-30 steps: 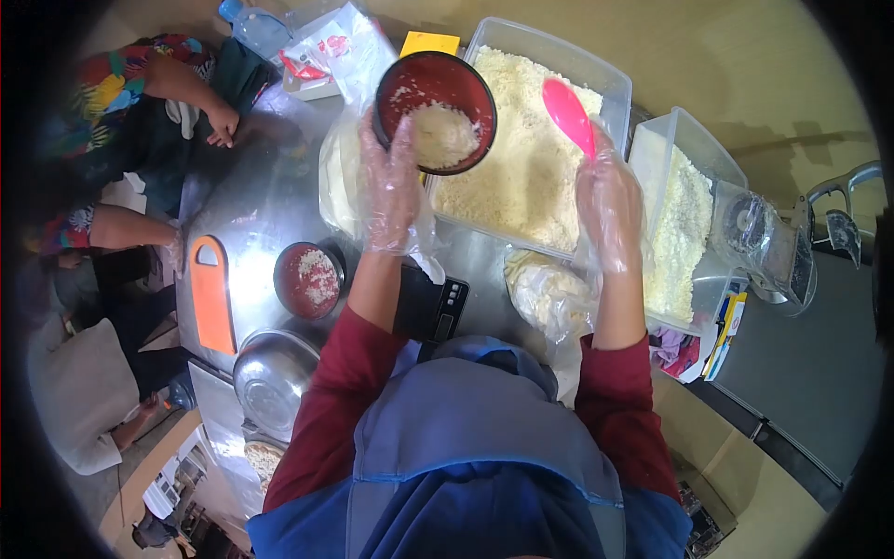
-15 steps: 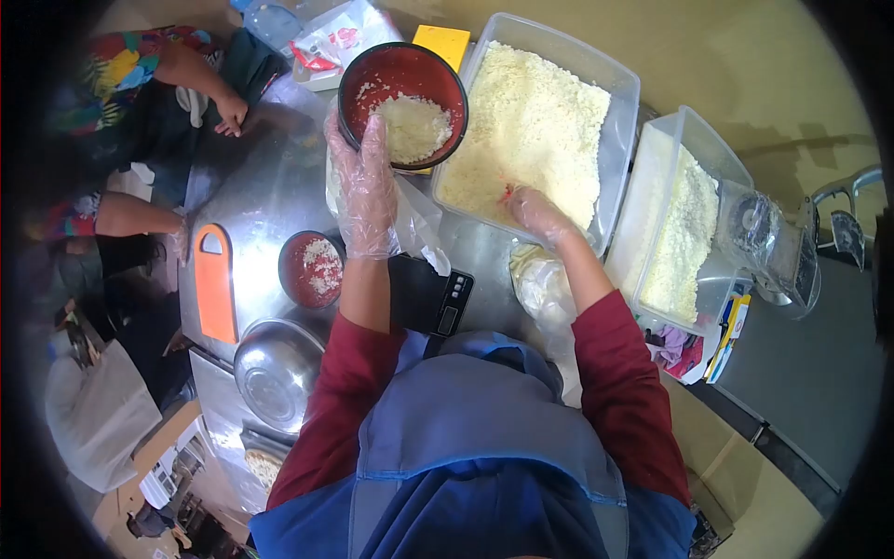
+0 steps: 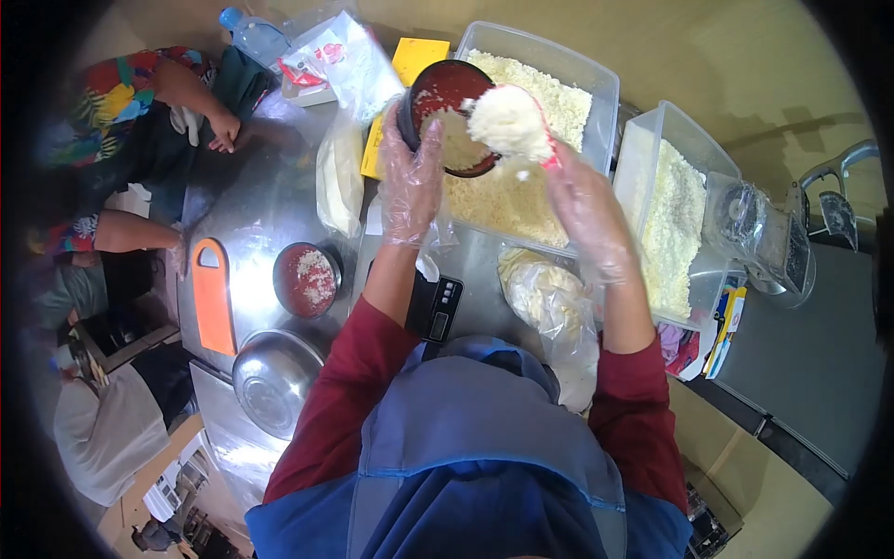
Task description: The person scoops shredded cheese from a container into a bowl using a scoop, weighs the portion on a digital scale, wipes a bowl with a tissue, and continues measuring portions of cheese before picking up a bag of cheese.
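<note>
My left hand (image 3: 414,186), in a clear plastic glove, grips a dark-rimmed red bowl (image 3: 430,93) by its near side. White crumbly food lies in the bowl. My right hand (image 3: 589,210), gloved too, is closed on the handle of a red scoop (image 3: 549,149). A heaped load of the white crumbs (image 3: 507,119) fills the scoop, which is over the bowl's right edge, and a few bits are falling. Below and behind both stands a large clear plastic bin (image 3: 610,102) of the same crumbs. A black digital scale (image 3: 436,307) sits under my left forearm.
A second clear bin (image 3: 656,140) stands to the right. On the steel table are a smaller red bowl (image 3: 307,279), an orange board (image 3: 213,298), a metal bowl (image 3: 277,382) and a filled plastic bag (image 3: 545,289). Another person's hand (image 3: 223,130) rests at the far left edge.
My right hand has risen out of the bin with a full scoop and come over to the bowl. My left hand has shifted the bowl right and slightly nearer.
</note>
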Demonstrator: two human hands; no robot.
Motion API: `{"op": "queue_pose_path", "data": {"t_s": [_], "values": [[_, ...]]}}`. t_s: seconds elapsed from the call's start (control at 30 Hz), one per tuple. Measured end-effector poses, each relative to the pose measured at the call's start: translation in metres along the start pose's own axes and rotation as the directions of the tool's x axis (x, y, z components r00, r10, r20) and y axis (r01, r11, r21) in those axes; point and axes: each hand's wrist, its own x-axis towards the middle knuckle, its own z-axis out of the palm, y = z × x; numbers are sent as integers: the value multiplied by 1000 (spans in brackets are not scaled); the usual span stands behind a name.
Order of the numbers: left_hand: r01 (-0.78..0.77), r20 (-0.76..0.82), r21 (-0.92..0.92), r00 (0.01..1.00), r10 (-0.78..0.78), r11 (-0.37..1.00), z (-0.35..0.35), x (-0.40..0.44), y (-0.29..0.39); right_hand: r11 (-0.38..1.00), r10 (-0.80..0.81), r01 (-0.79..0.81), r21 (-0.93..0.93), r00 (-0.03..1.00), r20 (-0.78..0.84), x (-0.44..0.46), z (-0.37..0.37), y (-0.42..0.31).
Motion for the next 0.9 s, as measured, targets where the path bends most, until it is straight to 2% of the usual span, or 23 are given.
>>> {"op": "queue_pose_path", "data": {"t_s": [0.03, 0.07, 0.1, 0.13, 0.2, 0.23, 0.33, 0.37, 0.47, 0.53, 0.6, 0.63, 0.67, 0.7, 0.77, 0.8, 0.83, 0.87, 0.9], "values": [[22, 23, 12, 999, -22, 1000, 2, -2, 4, 970, -5, 1, -242, 1000, -16, 3, 7, -16], [23, 25, 13, 999, -23, 1000, 5, -4, 8, 883, -12, -2, -469, 1000, -28, 3, 12, -25], [33, 36, -62, 999, -31, 998, 8, -5, 12, 774, -320, 207, -599, 944, -87, 4, 25, -10], [43, 46, -136, 998, -37, 990, 9, -5, 12, 774, -319, 207, -598, 944, -86, 2, 25, -10], [64, 20, -147, 998, -61, 987, 4, 0, -3, 839, -95, -29, -544, 975, -199, 0, 20, -24], [85, 1, -159, 996, -86, 984, 0, 0, -11, 822, -50, -99, -561, 968, -244, 1, 8, -18], [156, -27, -216, 986, -166, 964, -15, -1, -1, 779, 13, -122, -615, 984, -178, 4, 6, 60], [158, -27, -217, 986, -167, 963, -19, -1, 0, 734, 259, -278, -619, 958, -122, 11, 14, 51], [219, -85, -200, 967, -239, 955, -32, 0, 1, 704, 340, -278, -654, 940, -33, 12, 48, 70], [256, -94, -162, 957, -273, 953, -41, 0, -2, 718, 357, -198, -668, 928, 108, 4, 60, 74], [224, -78, -364, 960, -269, 904, -46, -4, 13, 737, 349, -154, -658, 921, 175, -3, 65, 84], [192, -86, -387, 966, -243, 902, -49, -4, 8, 833, 355, -184, -522, 901, 250, -7, 76, 104], [191, -91, -387, 966, -243, 902, -50, -4, 8, 902, 346, -217, -374, 881, 323, -6, 84, 117], [176, -94, -394, 969, -230, 902, -50, -5, 8, 903, 344, -214, -374, 880, 327, 2, 89, 121], [159, -96, -395, 972, -213, 905, -52, -7, 9, 950, 300, -184, -251, 761, 576, 21, 98, 123], [180, -100, -333, 969, -224, 926, -52, -7, 9, 951, 297, -185, -247, 764, 573, 21, 96, 121], [196, -106, -272, 967, -231, 942, -52, -6, 10, 873, 424, -479, -94, 650, 631, 24, 93, 119], [192, -104, -270, 968, -227, 944, -51, -6, 11, 682, 497, -730, 38, 501, 708, 27, 88, 112], [180, -131, -181, 970, -205, 967, -50, -7, 12, 682, 496, -730, 42, 503, 707, 27, 80, 104]]}}
